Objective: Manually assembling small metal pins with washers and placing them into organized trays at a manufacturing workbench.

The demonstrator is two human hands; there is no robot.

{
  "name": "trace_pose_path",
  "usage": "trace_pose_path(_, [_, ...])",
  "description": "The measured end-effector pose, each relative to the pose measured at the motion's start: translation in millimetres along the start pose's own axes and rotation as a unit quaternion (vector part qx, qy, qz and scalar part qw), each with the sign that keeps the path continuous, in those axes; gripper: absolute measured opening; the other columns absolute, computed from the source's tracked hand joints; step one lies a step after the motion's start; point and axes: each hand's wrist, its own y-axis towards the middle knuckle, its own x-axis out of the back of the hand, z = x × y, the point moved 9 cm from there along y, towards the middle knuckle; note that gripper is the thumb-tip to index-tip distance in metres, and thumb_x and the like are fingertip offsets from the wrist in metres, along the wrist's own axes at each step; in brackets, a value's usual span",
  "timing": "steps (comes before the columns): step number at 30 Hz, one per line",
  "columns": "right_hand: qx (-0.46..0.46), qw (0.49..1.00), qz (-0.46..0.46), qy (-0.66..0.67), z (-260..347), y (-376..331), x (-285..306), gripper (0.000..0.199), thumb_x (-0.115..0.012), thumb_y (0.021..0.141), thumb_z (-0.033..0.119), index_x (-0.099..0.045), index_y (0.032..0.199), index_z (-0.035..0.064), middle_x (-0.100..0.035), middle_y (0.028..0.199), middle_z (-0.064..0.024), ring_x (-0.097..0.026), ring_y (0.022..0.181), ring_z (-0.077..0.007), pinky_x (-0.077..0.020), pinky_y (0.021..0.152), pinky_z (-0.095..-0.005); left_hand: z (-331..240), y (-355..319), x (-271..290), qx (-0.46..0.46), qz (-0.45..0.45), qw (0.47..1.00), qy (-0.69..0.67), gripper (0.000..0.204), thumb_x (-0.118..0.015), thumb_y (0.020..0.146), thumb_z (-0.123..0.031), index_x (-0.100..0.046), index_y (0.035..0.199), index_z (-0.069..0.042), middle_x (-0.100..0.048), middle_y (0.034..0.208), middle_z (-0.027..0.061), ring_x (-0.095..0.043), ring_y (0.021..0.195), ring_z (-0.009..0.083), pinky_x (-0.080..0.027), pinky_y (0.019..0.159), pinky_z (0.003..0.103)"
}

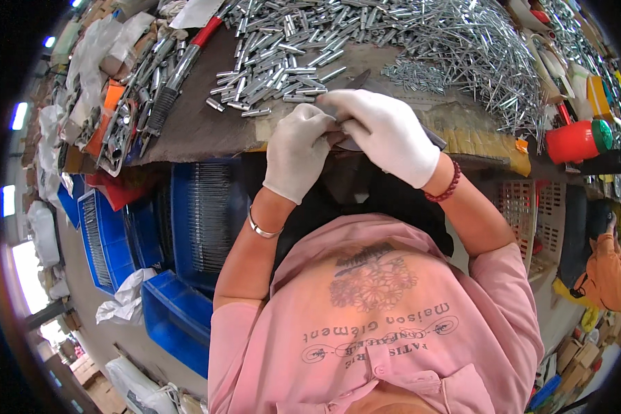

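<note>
Both hands wear white gloves and meet at the front edge of the workbench. My left hand is closed, thumb and fingers pinched together toward the right hand. My right hand is closed too, its fingertips bent down against the left's. Whatever lies between the fingertips is hidden or too small to name. A dark, pointed piece sticks out beyond the right hand, and a dark bar end shows beside its wrist. Short silvery metal sleeves lie heaped just past the left hand.
Thin metal pins pile up at the back right, with small metal parts nearer. A red jar with a green lid stands right. Tools, including a red-handled one, lie left. Blue bins sit below left; another person is far right.
</note>
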Motion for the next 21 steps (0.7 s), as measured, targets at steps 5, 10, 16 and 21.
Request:
trace_pose_path(5, [-0.073, 0.997, 0.038, -0.006, -10, -4, 8, 0.045, -0.069, 0.091, -0.002, -0.068, 0.134, 0.0099, -0.077, 0.098, -0.0105, -0.071, 0.093, -0.0331, -0.0571, 0.086, -0.0409, 9, -5, -5, 0.026, 0.027, 0.999, -0.012, 0.015, -0.084, 0.08, -0.006, -0.079, 0.094, -0.009, -0.069, 0.093, 0.0092, -0.07, 0.089, 0.0337, -0.057, 0.078, 0.044])
trace_pose_path(10, [-0.06, 0.996, 0.053, -0.041, -7, -5, 3, 0.043, -0.071, 0.091, 0.0, -0.068, 0.132, 0.0106, -0.076, 0.098, -0.0103, -0.071, 0.095, -0.0337, -0.057, 0.085, -0.0429, 10, -5, -4, 0.034, 0.018, 0.999, -0.031, 0.016, -0.085, 0.079, -0.006, -0.079, 0.093, -0.009, -0.069, 0.093, 0.0098, -0.07, 0.087, 0.0336, -0.057, 0.077, 0.045])
trace_pose_path(16, [0.033, 0.99, 0.063, -0.122, 13, -1, -4, 0.04, -0.071, 0.089, 0.002, -0.067, 0.128, 0.0101, -0.074, 0.097, -0.0103, -0.07, 0.094, -0.0335, -0.0558, 0.085, -0.0445, 2, -5, 1, 0.007, -0.011, 1.0, -0.019, 0.015, -0.085, 0.079, -0.006, -0.078, 0.093, -0.007, -0.068, 0.092, 0.0111, -0.07, 0.087, 0.0344, -0.057, 0.077, 0.045])
trace_pose_path(21, [0.048, 0.985, 0.082, -0.145, 27, 1, -9, 0.047, -0.072, 0.087, 0.003, -0.063, 0.133, 0.009, -0.074, 0.097, -0.0094, -0.07, 0.093, -0.0341, -0.0554, 0.085, -0.0435, -2, -5, 2, 0.013, -0.005, 1.0, 0.022, 0.017, -0.086, 0.08, -0.006, -0.077, 0.095, -0.007, -0.069, 0.094, 0.0123, -0.07, 0.087, 0.0355, -0.057, 0.077, 0.045])
